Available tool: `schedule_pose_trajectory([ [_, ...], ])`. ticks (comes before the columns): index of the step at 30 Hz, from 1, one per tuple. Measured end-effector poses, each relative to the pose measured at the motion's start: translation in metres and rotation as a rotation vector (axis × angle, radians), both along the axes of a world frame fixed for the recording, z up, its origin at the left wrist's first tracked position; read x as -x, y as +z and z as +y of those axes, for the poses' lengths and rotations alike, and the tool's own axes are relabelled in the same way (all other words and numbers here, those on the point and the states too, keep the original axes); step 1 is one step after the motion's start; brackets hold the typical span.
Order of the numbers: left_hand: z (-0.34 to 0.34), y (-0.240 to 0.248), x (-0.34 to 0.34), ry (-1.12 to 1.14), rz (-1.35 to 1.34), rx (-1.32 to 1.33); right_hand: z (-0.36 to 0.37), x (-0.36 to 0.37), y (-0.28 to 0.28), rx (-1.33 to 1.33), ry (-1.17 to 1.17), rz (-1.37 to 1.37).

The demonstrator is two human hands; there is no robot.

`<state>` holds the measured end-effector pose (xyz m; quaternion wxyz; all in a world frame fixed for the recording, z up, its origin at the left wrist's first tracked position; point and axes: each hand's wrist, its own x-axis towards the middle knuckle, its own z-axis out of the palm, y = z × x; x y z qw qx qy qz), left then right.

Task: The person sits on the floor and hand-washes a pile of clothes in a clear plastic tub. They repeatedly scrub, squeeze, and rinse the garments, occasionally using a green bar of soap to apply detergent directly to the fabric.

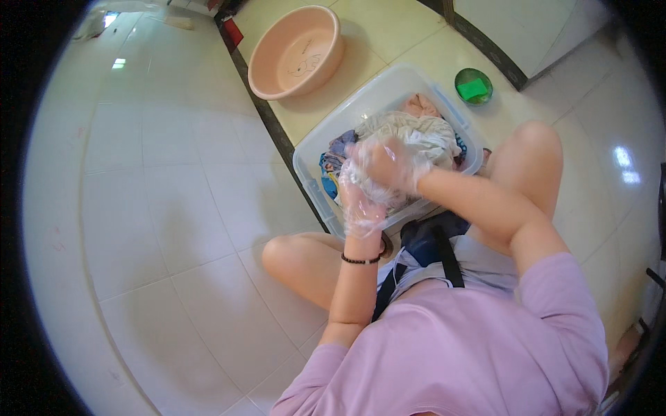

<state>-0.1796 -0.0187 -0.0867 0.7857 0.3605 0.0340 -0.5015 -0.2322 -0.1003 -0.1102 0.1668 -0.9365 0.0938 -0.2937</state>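
A clear plastic tub (316, 186) between my knees holds a heap of clothes. White cloth (424, 137) lies on top of the heap, and part of it is bunched between my hands. My left hand (359, 200), in a clear plastic glove, is closed around that bunch from the left side. Over it, my right hand (386, 161) presses on the same cloth, gloved too and smeared by motion, its fingers curled. Patterned blue clothing (333, 158) shows beside my left fingers. At the tub's far side lies a peach-coloured cloth (420, 105).
A peach basin (304, 61) with a line drawing inside stands on the tiles beyond the tub. A green block (473, 89) rests in a small round dish (485, 99) at the far right. A dark floor strip (279, 132) runs along the tub's left.
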Motion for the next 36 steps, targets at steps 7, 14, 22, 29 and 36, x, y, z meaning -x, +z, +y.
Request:
schedule_pose_trajectory([
  [7,0.043,-0.068,-0.046,-0.188,-0.280,0.450,0.026,0.007,0.050,-0.119,0.266,-0.314],
  [14,0.020,0.023,-0.020,-0.044,0.025,0.033,-0.033,-0.017,-0.005,-1.180,-0.115,0.006],
  [22,0.041,0.011,-0.029,-0.244,-0.263,-0.099,-0.051,0.003,0.018,-1.933,0.219,-0.177],
  [29,0.043,-0.062,-0.036,-0.079,-0.242,0.310,0.046,-0.027,0.013,-0.292,-0.098,-0.233],
  [36,0.031,-0.021,0.000,0.103,-0.156,0.094,0.038,0.006,0.043,-0.072,0.170,-0.006],
])
